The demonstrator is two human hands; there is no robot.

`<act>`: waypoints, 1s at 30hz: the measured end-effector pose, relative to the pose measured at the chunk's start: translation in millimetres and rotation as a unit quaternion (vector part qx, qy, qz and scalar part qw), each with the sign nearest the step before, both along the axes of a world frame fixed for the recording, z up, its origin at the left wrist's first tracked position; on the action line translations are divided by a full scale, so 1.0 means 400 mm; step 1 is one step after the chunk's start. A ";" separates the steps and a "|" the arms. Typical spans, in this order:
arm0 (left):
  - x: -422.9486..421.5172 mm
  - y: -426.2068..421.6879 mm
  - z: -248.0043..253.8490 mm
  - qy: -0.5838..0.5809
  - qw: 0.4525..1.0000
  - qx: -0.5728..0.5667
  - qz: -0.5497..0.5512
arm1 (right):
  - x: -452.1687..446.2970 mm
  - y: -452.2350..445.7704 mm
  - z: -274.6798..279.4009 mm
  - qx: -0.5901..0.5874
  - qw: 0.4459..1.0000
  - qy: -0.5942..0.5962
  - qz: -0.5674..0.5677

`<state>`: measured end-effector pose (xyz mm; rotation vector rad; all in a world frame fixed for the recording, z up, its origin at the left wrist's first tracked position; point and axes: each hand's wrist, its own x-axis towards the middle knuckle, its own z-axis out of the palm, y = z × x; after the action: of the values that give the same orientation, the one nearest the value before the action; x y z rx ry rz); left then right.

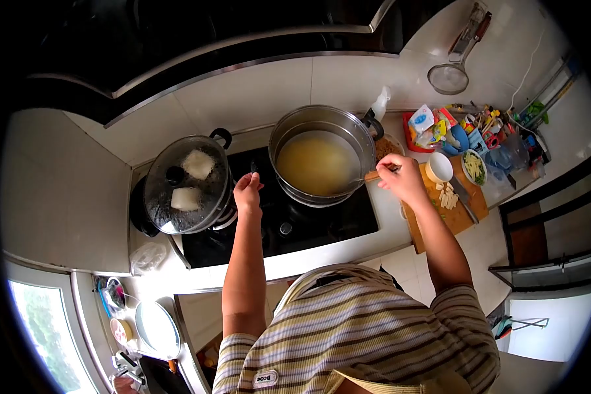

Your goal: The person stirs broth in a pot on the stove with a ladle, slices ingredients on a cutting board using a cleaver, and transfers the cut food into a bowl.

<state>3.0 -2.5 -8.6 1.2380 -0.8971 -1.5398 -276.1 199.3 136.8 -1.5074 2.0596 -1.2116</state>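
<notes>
Tabletop (387,220) is running beneath everything and carrying the black stove (322,228). The lidded pan (161,198) is sitting on the left side of the stove, with two pale blocks (186,199) showing through its clouded glass. The pot (308,119) is standing open to the right of it, holding cloudy yellowish liquid (315,161) below the rim. The cutting board (416,226) is lying to the right of the stove, bearing a white bowl (439,168), a knife (464,198) and cut pale pieces (448,197). The right hand (404,178) is hovering beside the pot's right side, its fingers pinching the wooden handle of a utensil (372,175); the utensil is leaning across the rim, its far end reaching into the pot, head shape not readable. The left hand (247,192) is hanging over the stove between pan and pot, thumb and fingers closing together; whether they are gripping anything is not determinable, a small dark shape showing just above them. Step in hand, judged: the right hand is apparently stirring or probing the liquid. Next move, judged: any further stroke is calling for a steady pinch and a shallow sweep inside the wall, with the left hand staying clear of hot metal.
</notes>
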 end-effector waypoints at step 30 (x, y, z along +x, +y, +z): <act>0.008 -0.016 -0.037 -0.015 1.000 -0.017 -0.015 | -0.062 0.003 -0.108 -0.102 0.985 0.125 0.059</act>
<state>6.2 -8.9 -23.5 1.2310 -0.9604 -1.5279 -300.8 200.4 93.8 -1.9371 2.0105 -1.2766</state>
